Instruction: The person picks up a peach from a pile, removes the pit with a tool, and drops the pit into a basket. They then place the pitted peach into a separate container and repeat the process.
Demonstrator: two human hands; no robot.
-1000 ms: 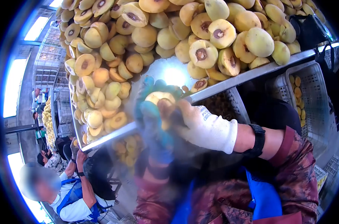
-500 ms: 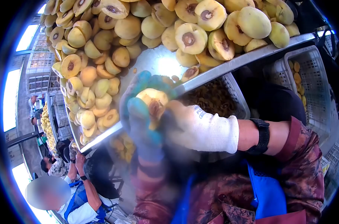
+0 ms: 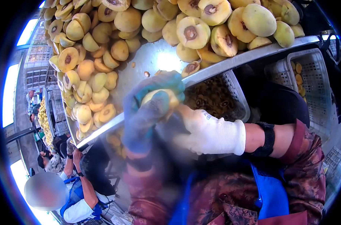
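Note:
My left hand (image 3: 140,116), in a teal and blue glove blurred by motion, is wrapped round a yellow peach half (image 3: 173,98), its thumb across the fruit. Against that fruit is my right hand (image 3: 202,129), in a white knitted glove with a dark, blurred finger area. Its fingers are curled, and what they hold, if anything, is hidden. Both hands are over the near rim of a metal tray (image 3: 149,56). Cut peaches (image 3: 193,33), some with brown stones showing, are heaped on the tray. A few small bits lie on its bare metal.
Below the rim stands a white crate (image 3: 236,93) of brown peach stones (image 3: 211,99). Another crate (image 3: 315,71) at right holds yellow pieces. A co-worker in a blue vest (image 3: 76,195) sits at lower left, with other people and stacked crates (image 3: 35,75) beyond.
My left hand has turned, covering the peach's brown centre, which showed before. My right hand has shifted slightly right and down. The co-worker's arms have moved a little.

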